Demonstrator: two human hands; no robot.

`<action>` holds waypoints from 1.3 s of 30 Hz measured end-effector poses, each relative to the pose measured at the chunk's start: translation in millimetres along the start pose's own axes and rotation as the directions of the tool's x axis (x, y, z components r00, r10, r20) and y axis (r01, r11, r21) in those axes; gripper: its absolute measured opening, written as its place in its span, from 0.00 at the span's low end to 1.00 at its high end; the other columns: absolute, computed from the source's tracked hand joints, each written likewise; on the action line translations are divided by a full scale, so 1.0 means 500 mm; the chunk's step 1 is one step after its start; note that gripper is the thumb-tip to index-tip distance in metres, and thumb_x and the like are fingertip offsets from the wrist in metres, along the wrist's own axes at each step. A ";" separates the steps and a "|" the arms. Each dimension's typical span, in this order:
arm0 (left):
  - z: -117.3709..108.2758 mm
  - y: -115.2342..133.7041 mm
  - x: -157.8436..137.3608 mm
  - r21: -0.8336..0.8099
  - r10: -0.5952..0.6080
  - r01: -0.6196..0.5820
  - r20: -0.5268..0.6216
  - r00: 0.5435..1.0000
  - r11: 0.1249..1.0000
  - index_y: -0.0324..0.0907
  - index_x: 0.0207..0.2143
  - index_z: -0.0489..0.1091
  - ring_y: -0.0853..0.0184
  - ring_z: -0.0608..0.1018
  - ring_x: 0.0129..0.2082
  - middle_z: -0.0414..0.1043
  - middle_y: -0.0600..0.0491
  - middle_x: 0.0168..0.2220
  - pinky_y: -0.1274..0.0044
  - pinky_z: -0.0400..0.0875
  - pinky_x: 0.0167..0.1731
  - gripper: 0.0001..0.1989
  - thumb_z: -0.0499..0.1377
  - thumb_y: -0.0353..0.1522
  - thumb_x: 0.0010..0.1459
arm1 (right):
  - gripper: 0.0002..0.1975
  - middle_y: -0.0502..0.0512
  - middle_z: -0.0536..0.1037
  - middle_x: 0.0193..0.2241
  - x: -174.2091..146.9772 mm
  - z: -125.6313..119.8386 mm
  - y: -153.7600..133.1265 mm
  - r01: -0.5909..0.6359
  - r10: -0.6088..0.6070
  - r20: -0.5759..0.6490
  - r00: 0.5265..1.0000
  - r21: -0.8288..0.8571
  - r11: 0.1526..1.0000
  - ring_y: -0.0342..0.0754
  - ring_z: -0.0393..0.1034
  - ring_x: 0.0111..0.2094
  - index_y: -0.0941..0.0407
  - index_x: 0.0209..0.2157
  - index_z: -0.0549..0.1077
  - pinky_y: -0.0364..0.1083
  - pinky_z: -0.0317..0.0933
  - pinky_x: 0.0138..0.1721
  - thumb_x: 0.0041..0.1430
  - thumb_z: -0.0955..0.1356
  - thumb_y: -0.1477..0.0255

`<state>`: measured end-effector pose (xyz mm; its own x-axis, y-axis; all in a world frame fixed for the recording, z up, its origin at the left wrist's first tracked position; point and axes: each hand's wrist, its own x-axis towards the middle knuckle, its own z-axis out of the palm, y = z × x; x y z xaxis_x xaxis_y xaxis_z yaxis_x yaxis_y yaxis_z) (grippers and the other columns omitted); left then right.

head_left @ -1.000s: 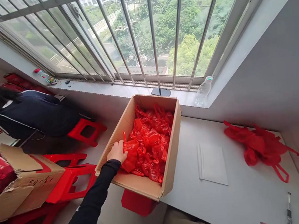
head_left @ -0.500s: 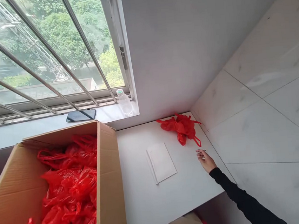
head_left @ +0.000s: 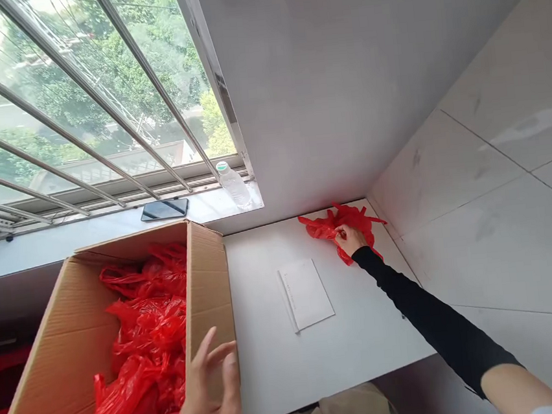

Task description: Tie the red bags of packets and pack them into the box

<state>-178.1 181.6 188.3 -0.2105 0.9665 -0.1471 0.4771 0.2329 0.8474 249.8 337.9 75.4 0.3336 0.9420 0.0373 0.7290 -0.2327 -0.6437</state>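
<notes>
My right hand (head_left: 351, 239), at the end of a black sleeve, reaches to the far right corner of the white table. Its fingers are closed on a crumpled red plastic bag (head_left: 324, 227) lying there, and the hand and wrist hide part of the bag. My left hand (head_left: 211, 395) is raised in front of the cardboard box's (head_left: 209, 304) right wall. Its fingers are spread and hold nothing. Several red plastic bags (head_left: 148, 349) fill the box in a loose heap.
A white notebook (head_left: 308, 295) lies on the white table (head_left: 272, 370). On the windowsill are a dark phone (head_left: 165, 209) and a clear plastic bottle (head_left: 235, 186), below a barred window. A tiled wall (head_left: 492, 225) borders the table's right side.
My right hand has moved away from me onto the red bag in the corner and closed on it. My left hand has left the bags in the box and moved right, fingers spreading.
</notes>
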 end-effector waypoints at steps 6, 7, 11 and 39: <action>0.373 -0.006 -0.023 -0.465 -0.217 0.509 0.547 0.808 0.724 0.44 0.57 0.65 0.55 0.77 0.51 0.72 0.40 0.54 0.67 0.75 0.42 0.31 0.57 0.52 0.58 | 0.13 0.54 0.77 0.31 -0.311 0.010 -0.066 0.015 -0.029 0.133 0.991 0.108 0.994 0.48 0.72 0.33 0.57 0.45 0.71 0.48 0.68 0.41 0.66 0.62 0.65; 0.417 -0.021 -0.026 -0.458 -0.233 0.537 0.566 0.791 0.708 0.44 0.59 0.64 0.56 0.77 0.50 0.72 0.40 0.53 0.67 0.75 0.42 0.31 0.55 0.52 0.59 | 0.12 0.53 0.77 0.31 -0.370 0.015 -0.071 0.020 -0.046 0.202 0.978 0.131 0.991 0.48 0.73 0.32 0.56 0.45 0.72 0.47 0.69 0.40 0.65 0.63 0.65; 0.500 -0.112 -0.052 -0.391 -0.287 0.573 0.585 0.759 0.720 0.38 0.52 0.69 0.62 0.78 0.40 0.75 0.45 0.40 0.69 0.73 0.44 0.24 0.64 0.41 0.57 | 0.13 0.52 0.79 0.32 -0.516 0.026 -0.052 0.007 -0.073 0.401 0.913 0.162 0.987 0.47 0.75 0.31 0.54 0.45 0.74 0.45 0.71 0.35 0.65 0.61 0.70; 0.341 -0.282 -0.079 0.258 -0.082 -0.063 0.517 0.852 0.964 0.46 0.55 0.71 0.49 0.74 0.53 0.75 0.44 0.49 0.59 0.65 0.53 0.22 0.53 0.28 0.59 | 0.13 0.54 0.76 0.38 -0.546 0.140 0.058 -0.025 0.105 0.512 0.853 -0.161 0.987 0.46 0.73 0.36 0.59 0.44 0.73 0.49 0.70 0.40 0.69 0.67 0.63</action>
<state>-91.5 129.1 -12.4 0.2226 0.8602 -0.4588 0.6933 0.1912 0.6948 138.1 91.0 -7.3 0.0551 0.9026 -0.4270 0.8074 -0.2918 -0.5127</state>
